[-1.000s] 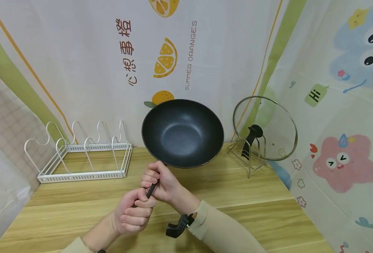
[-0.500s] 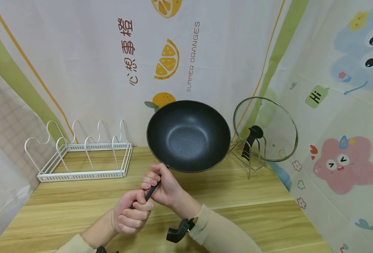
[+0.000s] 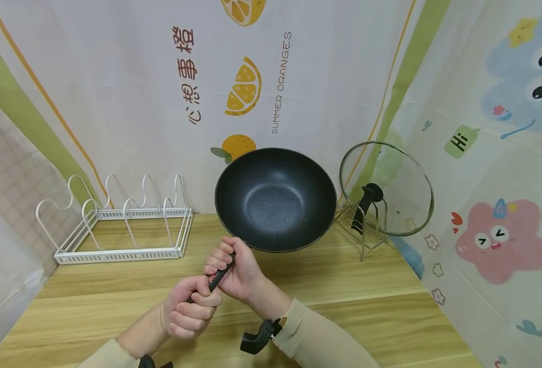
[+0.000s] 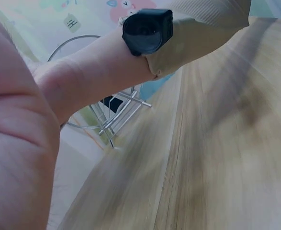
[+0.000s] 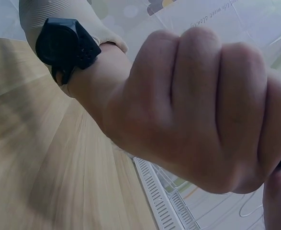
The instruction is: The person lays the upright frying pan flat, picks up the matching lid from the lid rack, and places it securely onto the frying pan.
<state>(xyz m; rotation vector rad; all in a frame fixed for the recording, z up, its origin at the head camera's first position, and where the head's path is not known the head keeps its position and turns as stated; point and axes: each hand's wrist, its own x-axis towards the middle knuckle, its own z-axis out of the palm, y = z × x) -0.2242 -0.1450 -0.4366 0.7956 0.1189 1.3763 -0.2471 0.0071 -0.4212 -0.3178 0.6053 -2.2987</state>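
Note:
A black wok (image 3: 275, 199) is held up over the table in the head view, tilted so its dark inside faces me. Both hands grip its black handle (image 3: 218, 278). My right hand (image 3: 240, 270) curls round the handle close to the pan. Lower down, toward the handle's end, my left hand (image 3: 190, 309) is wrapped round it with knuckles outward. The right wrist view shows the left hand's fist (image 5: 197, 115) large. At the left of the left wrist view, the left hand (image 4: 16, 139) fills the edge, and the handle is hidden there.
A white wire rack (image 3: 119, 254) stands at the left of the wooden table (image 3: 367, 317). On the right, a glass lid (image 3: 408, 189) with a black knob handle (image 3: 364, 204) leans in a small metal stand (image 3: 362, 250). Printed curtains (image 3: 326, 76) hang behind and at the sides.
The wok has shifted slightly right and down, mostly in the first half second. Both hands keep their grip on the handle, the left moving slightly left.

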